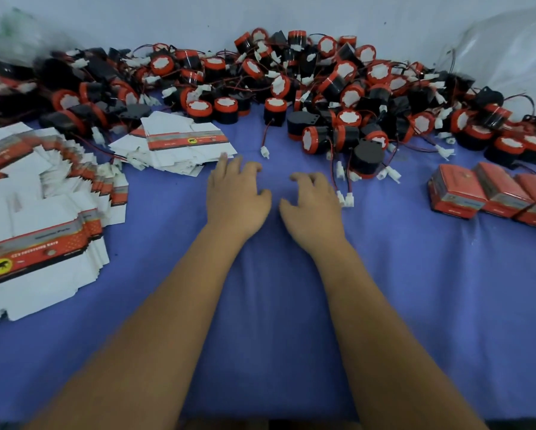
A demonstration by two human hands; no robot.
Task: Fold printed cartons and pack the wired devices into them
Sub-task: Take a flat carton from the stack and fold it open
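A big heap of wired devices (322, 88), black cylinders with red rims and white tops, trailing red and black wires with white plugs, runs along the back of the blue cloth. Flat printed cartons, white with red bands, lie in a small stack (183, 141) just beyond my left hand and in a fanned pile (43, 206) at the left. My left hand (237, 193) hovers palm down, fingers spread, holding nothing, fingertips near the small stack's edge. My right hand (311, 209) is beside it, fingers curled loosely and apart, empty, near white plugs (345, 198).
Three folded red cartons (496, 193) stand in a row at the right edge. The blue cloth (276, 305) covers the work surface. A clear plastic bag (508, 51) sits at the back right against a pale wall.
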